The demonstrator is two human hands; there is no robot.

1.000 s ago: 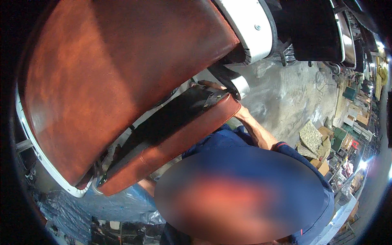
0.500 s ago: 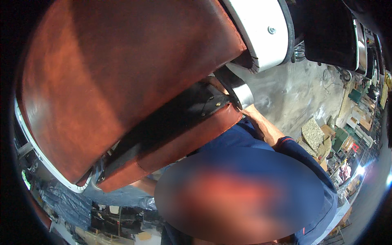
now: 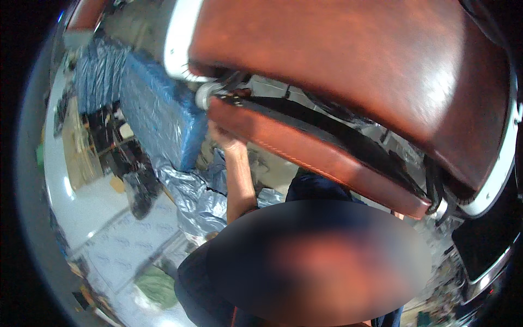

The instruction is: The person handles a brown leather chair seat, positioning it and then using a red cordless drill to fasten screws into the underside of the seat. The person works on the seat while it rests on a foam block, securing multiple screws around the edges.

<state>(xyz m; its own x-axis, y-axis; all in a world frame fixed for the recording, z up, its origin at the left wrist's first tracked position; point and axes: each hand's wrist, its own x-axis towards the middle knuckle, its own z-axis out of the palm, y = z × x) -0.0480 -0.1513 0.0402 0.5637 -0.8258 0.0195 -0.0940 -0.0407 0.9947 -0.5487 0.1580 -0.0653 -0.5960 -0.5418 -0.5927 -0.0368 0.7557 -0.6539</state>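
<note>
A long padded panel covered in red-brown leather, with a black back side, lies slantwise in front of me. My left hand is at its left end, the palm against the underside and the fingers mostly hidden behind it. Only a sliver of skin from my right hand shows below the panel's right end; its fingers are hidden. Beyond the panel is a large chair cushion in the same leather, between white side pieces. A round pale fitting sits at the panel's left corner.
To the left stands a large flat item wrapped in blue plastic. Crumpled silvery plastic sheeting lies near my left arm. A green bundle is at lower left, and a dark chair part stands at the right.
The view has swung left. My left forearm and hand at the panel's left end now show, while my right forearm, plain before, is almost wholly hidden. The panel now slopes down to the right.
</note>
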